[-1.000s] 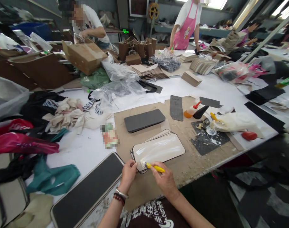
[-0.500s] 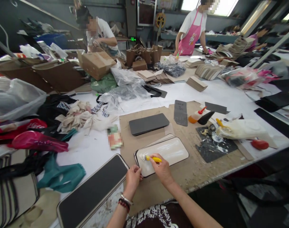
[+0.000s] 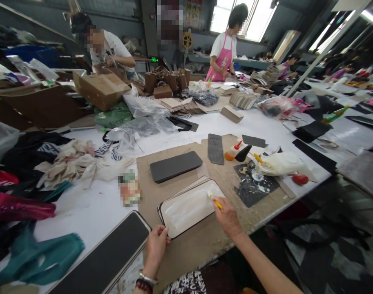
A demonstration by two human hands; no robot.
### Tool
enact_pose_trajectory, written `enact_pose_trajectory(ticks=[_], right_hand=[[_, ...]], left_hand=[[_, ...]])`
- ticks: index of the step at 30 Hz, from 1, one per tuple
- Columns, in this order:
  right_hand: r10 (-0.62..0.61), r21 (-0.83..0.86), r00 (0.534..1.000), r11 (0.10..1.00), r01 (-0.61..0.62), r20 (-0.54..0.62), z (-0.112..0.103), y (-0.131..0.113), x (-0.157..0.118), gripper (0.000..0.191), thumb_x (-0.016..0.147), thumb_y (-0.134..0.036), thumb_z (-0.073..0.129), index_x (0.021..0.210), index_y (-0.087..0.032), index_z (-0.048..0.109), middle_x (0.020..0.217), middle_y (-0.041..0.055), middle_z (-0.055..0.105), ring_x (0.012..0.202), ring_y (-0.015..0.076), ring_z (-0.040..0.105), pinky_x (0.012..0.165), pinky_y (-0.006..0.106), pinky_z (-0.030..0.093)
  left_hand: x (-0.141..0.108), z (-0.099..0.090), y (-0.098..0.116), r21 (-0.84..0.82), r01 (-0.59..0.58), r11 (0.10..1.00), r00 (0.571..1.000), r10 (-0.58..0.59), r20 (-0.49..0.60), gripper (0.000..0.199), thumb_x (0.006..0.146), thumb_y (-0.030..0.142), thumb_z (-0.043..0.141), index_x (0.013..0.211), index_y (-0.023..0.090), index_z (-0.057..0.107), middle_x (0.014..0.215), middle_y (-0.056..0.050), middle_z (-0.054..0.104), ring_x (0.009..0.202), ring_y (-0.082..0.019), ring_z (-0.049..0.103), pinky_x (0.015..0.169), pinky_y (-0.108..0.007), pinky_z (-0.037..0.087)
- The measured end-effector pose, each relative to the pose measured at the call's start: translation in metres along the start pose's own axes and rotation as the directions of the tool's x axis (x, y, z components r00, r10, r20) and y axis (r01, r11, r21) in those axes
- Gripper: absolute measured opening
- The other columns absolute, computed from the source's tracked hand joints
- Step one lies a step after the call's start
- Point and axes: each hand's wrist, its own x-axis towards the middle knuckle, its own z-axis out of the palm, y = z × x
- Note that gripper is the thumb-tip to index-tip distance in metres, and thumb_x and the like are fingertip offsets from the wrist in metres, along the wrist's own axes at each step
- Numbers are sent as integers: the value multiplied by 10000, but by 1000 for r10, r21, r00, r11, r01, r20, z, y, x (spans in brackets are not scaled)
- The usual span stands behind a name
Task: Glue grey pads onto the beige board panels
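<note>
Held in my right hand (image 3: 228, 216) is a small yellow-handled brush (image 3: 216, 201), its white-coated bristles on the upper right part of a beige rounded panel (image 3: 186, 214). White smears, perhaps glue, cover much of the panel. At the panel's near left corner, my left hand (image 3: 157, 241) pinches the edge between thumb and fingers. Other similar panels (image 3: 186, 187) show beneath it. A long dark panel with a pale rim (image 3: 112, 253) lies left of my left hand. Beyond the beige panel rests a dark grey rounded panel (image 3: 176, 166).
To the right, a glue-smeared dark board (image 3: 250, 196) lies beside a whitish bottle (image 3: 284, 163). An orange bottle with a red tip (image 3: 231, 152) stands nearby. Cloth scraps (image 3: 72, 163) and teal fabric (image 3: 48, 261) fill the left. Two co-workers stand across the table.
My right hand has carried the brush from the panel's left end to its right end, spreading white over it. My left hand keeps its corner. The view has turned somewhat right.
</note>
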Motion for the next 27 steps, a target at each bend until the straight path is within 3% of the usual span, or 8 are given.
enact_pose_trajectory(ticks=[3, 5, 8, 12, 16, 19, 22, 27], right_hand=[[-94, 170, 987, 983, 71, 133, 18, -53, -21, 183, 873, -190, 428, 915, -214, 605, 844, 59, 643, 826, 186, 583, 756, 335, 500], [-114, 298, 973, 953, 50, 203, 26, -82, -32, 162, 866, -184, 455, 910, -219, 607, 842, 49, 643, 821, 172, 589, 753, 308, 506], [-52, 413, 970, 909, -52, 238, 31, -101, -42, 136, 858, -227, 485, 880, -210, 617, 832, 40, 647, 808, 157, 607, 741, 267, 509], [49, 389, 973, 911, -136, 225, 21, -76, -41, 182, 852, -307, 489, 824, -189, 625, 791, 43, 654, 751, 156, 619, 687, 245, 508], [159, 152, 986, 975, -164, 46, -7, -18, -27, 286, 834, -428, 477, 815, -182, 623, 797, 70, 664, 742, 188, 626, 697, 291, 502], [175, 21, 984, 984, -175, -20, -25, 6, -20, 316, 829, -461, 460, 810, -188, 618, 808, 72, 666, 748, 199, 626, 707, 308, 492], [129, 55, 992, 990, -130, 9, -25, -7, -24, 270, 840, -412, 465, 829, -189, 616, 815, 65, 660, 765, 191, 622, 725, 296, 487], [93, 314, 983, 939, -139, 157, 9, -69, -34, 196, 852, -337, 489, 845, -188, 615, 814, 55, 647, 758, 166, 614, 711, 255, 491]], left_hand=[[-2, 1, -1, -23, -1, 1000, 1000, 1, -1, 326, 515, 512, 570, 558, 196, 505, 440, 27, 522, 429, -152, 528, 460, -265, 404], [-3, 1, -2, -45, 0, 999, 1000, 0, 2, 334, 511, 514, 579, 570, 192, 511, 456, 29, 524, 446, -149, 534, 464, -261, 410], [-3, -1, -4, -78, 10, 997, 1000, -9, 9, 343, 509, 515, 591, 584, 189, 517, 478, 30, 534, 462, -144, 541, 469, -254, 419], [-3, -5, -8, -104, 37, 994, 999, -36, 4, 340, 506, 510, 598, 577, 191, 503, 458, 27, 538, 433, -136, 527, 462, -254, 418], [-4, -7, -13, -114, 33, 993, 999, -33, 2, 308, 531, 485, 592, 581, 194, 503, 443, 31, 538, 428, -136, 529, 465, -249, 417], [-5, -6, -15, -116, 22, 993, 1000, -21, 5, 288, 550, 467, 588, 588, 193, 507, 448, 29, 544, 435, -140, 536, 462, -247, 415], [-6, -6, -15, -119, 14, 993, 1000, -14, 3, 264, 570, 443, 577, 596, 189, 510, 457, 28, 547, 441, -139, 542, 465, -245, 420], [-6, -4, -16, -120, 21, 993, 1000, -21, 1, 208, 584, 392, 550, 600, 191, 500, 461, 34, 546, 436, -135, 543, 455, -241, 421]])
